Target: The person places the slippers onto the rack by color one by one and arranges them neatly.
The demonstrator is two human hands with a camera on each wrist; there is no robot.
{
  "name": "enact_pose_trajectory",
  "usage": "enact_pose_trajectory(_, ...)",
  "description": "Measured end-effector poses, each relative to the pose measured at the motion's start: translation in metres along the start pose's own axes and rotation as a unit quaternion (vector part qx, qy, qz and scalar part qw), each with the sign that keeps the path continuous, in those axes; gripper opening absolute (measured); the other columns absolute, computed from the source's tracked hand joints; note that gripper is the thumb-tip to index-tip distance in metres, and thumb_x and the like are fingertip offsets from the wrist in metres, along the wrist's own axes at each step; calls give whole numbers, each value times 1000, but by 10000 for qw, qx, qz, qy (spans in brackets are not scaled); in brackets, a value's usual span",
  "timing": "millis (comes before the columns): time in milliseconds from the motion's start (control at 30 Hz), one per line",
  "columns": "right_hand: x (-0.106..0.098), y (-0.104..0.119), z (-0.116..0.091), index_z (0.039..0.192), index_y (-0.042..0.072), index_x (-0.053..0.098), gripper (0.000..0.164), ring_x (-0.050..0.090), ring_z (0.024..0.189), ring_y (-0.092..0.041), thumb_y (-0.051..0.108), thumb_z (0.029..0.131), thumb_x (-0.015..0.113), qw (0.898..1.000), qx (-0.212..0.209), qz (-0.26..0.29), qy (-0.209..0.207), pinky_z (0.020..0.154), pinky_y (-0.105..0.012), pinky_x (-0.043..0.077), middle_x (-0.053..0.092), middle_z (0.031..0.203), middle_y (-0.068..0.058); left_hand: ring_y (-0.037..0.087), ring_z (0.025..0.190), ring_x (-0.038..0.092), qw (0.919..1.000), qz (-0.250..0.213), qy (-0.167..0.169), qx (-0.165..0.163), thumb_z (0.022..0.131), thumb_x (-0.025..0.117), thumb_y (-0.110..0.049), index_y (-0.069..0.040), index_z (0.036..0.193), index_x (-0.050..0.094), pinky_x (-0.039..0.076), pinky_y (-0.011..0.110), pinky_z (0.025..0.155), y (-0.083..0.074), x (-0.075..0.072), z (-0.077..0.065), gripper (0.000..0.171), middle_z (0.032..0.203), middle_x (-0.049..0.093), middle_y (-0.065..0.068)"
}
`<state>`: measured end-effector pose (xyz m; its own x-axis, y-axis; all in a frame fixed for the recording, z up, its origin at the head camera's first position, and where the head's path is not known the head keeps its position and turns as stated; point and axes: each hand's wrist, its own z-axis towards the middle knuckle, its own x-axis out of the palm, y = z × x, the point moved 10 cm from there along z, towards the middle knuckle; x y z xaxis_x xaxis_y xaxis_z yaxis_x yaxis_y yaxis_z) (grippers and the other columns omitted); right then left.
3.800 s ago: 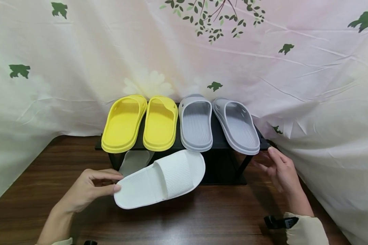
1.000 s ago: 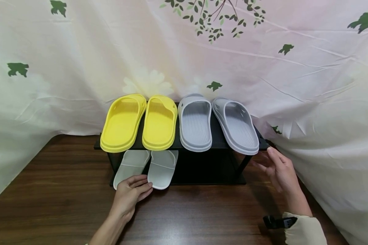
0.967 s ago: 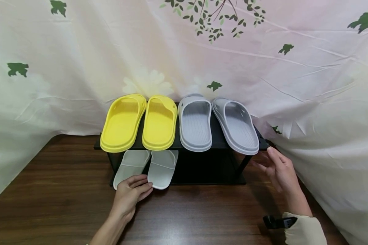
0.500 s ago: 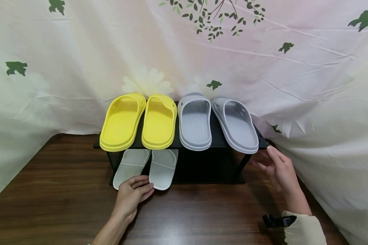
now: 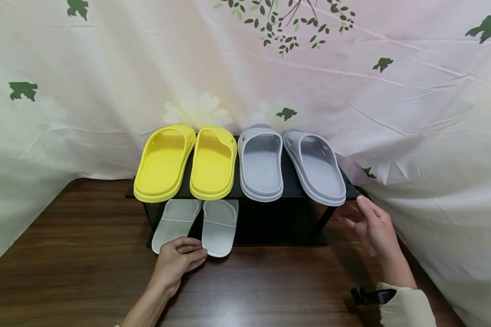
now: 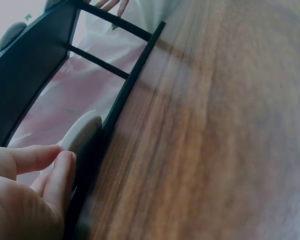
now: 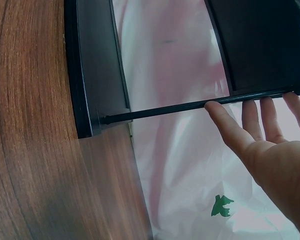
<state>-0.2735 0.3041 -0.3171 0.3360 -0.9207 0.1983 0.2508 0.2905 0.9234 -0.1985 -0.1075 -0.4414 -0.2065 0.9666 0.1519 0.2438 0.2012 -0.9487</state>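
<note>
My left hand (image 5: 176, 263) pinches the left heel edge of a white slipper (image 5: 218, 234), whose front lies under the top shelf of a black shoe rack (image 5: 278, 222). In the left wrist view, thumb and fingers meet at the rim of that slipper (image 6: 85, 131). To its left sits the matching white slipper (image 5: 172, 222) on the lower shelf, angled outward, its heel partly behind my hand. At the rack's right end is my right hand (image 5: 378, 231); the right wrist view has its extended fingertips against a black side bar (image 7: 165, 111).
Two yellow slippers (image 5: 161, 165) (image 5: 212, 168) and two grey slippers (image 5: 262, 165) (image 5: 317, 168) stand along the top shelf. Behind the rack hangs a pale patterned cloth (image 5: 245, 81), which also runs down both sides. The rack stands on a dark wooden surface (image 5: 245, 290).
The white slipper, held sideways before the rack earlier, came onto the lower shelf beside its match. Over the last second its heel shifted slightly right and nearer me. The right hand stayed put.
</note>
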Motion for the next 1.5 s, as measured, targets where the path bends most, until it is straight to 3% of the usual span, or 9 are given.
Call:
enact_pose_trajectory(300,0,0,0,125,-2,53,34,63,106,-18,13,103,30,10000,-11,-33,33,86,-37,57,65,116,-6,26,79,69,9998,79,186,-35,73,71,11,10,86,63,60,34,73,4,1,1,15,83,65,13)
enact_pose_trajectory(667,-2,0,0,128,-2,51,35,63,106,-16,15,103,32,9998,72,-164,-85,86,-37,57,64,117,-4,21,78,69,9989,136,444,6,74,70,9,14,91,65,60,30,73,7,6,1,18,83,64,12)
enact_pose_trajectory(1500,0,1,0,124,0,54,33,63,106,-15,13,103,32,10000,24,-57,-59,85,-36,58,64,118,-4,22,80,67,9984,321,440,-158,77,67,10,12,89,62,60,32,74,14,6,2,13,89,60,16)
